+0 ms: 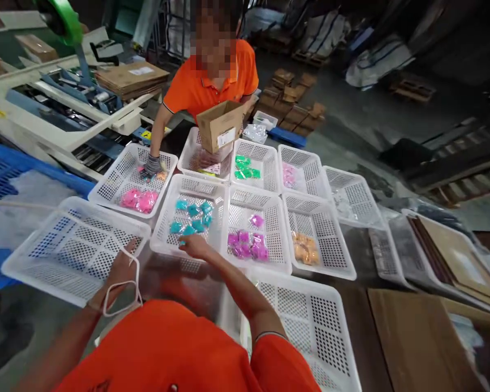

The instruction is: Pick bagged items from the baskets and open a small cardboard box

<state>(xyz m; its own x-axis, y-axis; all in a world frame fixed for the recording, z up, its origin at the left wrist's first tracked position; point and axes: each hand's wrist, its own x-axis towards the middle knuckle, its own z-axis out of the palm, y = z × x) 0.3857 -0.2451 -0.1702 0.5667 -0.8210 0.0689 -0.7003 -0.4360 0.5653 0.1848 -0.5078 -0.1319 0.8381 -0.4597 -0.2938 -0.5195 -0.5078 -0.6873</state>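
Observation:
My left hand (122,265) is at the near right side of a white plastic basket (71,291), apparently gripping its rim; the fingers are partly hidden. A white cord (138,283) loops by that wrist. My right hand (195,246) is closed above the near rim of another white basket (163,239), with a small teal packet (182,243) at its fingertips. Several teal packets (193,210) lie inside that basket. Beside it, a basket (285,253) contains purple packets (245,246).
Opposite, a person in orange (245,71) holds a cardboard box (220,122), one gloved hand (152,165) in a basket with pink packets (139,201). Other baskets contain green packets (246,167) and orange packets (305,249). Cardboard (416,337) lies at right; a machine (65,120) stands at left.

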